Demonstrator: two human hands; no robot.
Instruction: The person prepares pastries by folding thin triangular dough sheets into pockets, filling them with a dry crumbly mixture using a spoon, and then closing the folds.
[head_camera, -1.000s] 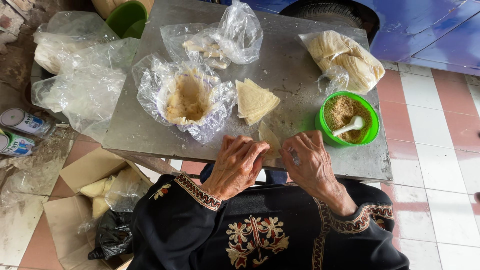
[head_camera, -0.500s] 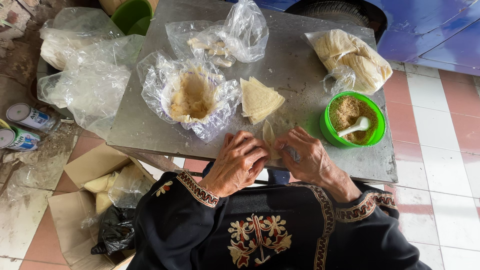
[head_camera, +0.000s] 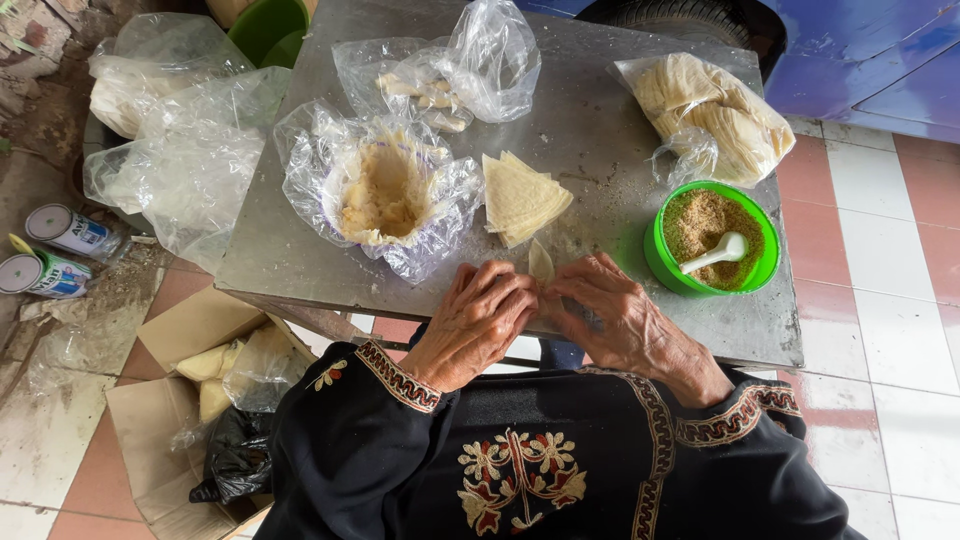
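1. Far left of the frame, on the ground: two tins lying on their sides; above them a heap of clear plastic bags hanging over the left edge of the worktop; a green tub at the top edge.
2. Lower left: an open cardboard box on the tiled floor, holding pale lumps and a black bag.
3. Left centre of the grey metal worktop: a bowl lined with a clear bag, pale dough mass inside; behind it, toward the top, another clear bag with pale pieces.
4. Centre: a stack of folded pastry sheets, just beside the lined bowl and apart from the hands.
5. Lower centre, at the near edge of the worktop: the left hand and the right hand meet, fingertips together; both grips are pinched closed on one small pastry piece, whose pale tip stands up between them; the rest of it is hidden by the fingers.
6. Right of centre: a green bowl of brown crumbs with a white spoon lying in it, near the right hand but not touching.
7. Upper right: a clear bag stuffed with pastry sheets, touching the green bowl's far rim; beyond it, red and white floor tiles.
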